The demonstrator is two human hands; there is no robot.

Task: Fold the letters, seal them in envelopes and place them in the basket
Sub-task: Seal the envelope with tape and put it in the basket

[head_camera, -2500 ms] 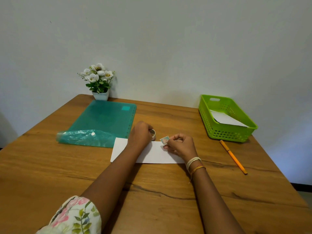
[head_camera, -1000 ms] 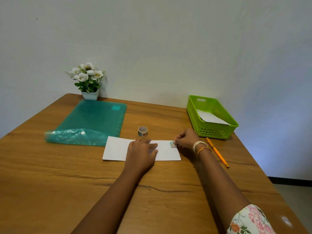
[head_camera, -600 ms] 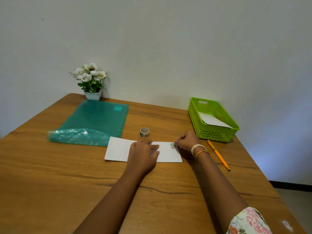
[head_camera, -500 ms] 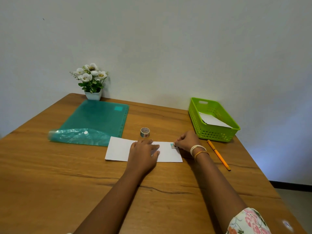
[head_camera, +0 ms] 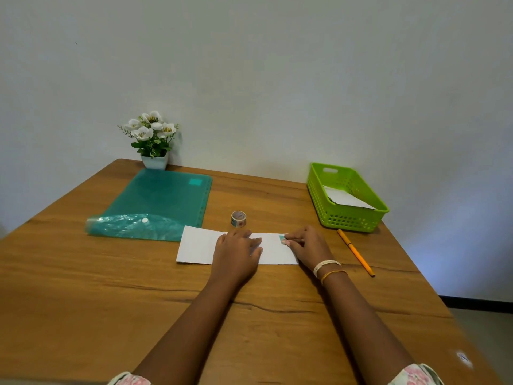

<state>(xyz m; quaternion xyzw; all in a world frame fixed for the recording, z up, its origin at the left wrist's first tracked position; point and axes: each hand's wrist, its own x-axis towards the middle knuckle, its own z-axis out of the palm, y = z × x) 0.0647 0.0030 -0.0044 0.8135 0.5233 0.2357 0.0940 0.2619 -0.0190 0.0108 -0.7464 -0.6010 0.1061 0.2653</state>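
Envelope (head_camera: pixel 200 244), white and long, lies flat on the wooden counter (head_camera: pixel 83 301), near its middle and just in front of the person. The left hand (head_camera: pixel 237 251) rests palm down on its centre, fingers straight and spread, pressing it to the wood. At the envelope's far right corner sits a small teal piece of tape (head_camera: pixel 282 239); the right hand (head_camera: pixel 306 245) has its fingers curled and its fingertips press on that piece, so this grip is closed on the tape. Whether the tape is fully stuck down cannot be told. Two bangles (head_camera: pixel 329 269), one white and one orange, circle the right wrist.

Just beyond the envelope stands a small roll of patterned tape (head_camera: pixel 238 218), apart from both hands. To the left, a teal plastic folder (head_camera: pixel 158 201) lies open, its near edge touching the envelope's left corner. An orange pen (head_camera: pixel 355 252) lies to the right, and behind it the green basket (head_camera: pixel 344 218) holds white paper (head_camera: pixel 344 198). A pot of white flowers (head_camera: pixel 152 140) stands at the far edge by the wall.
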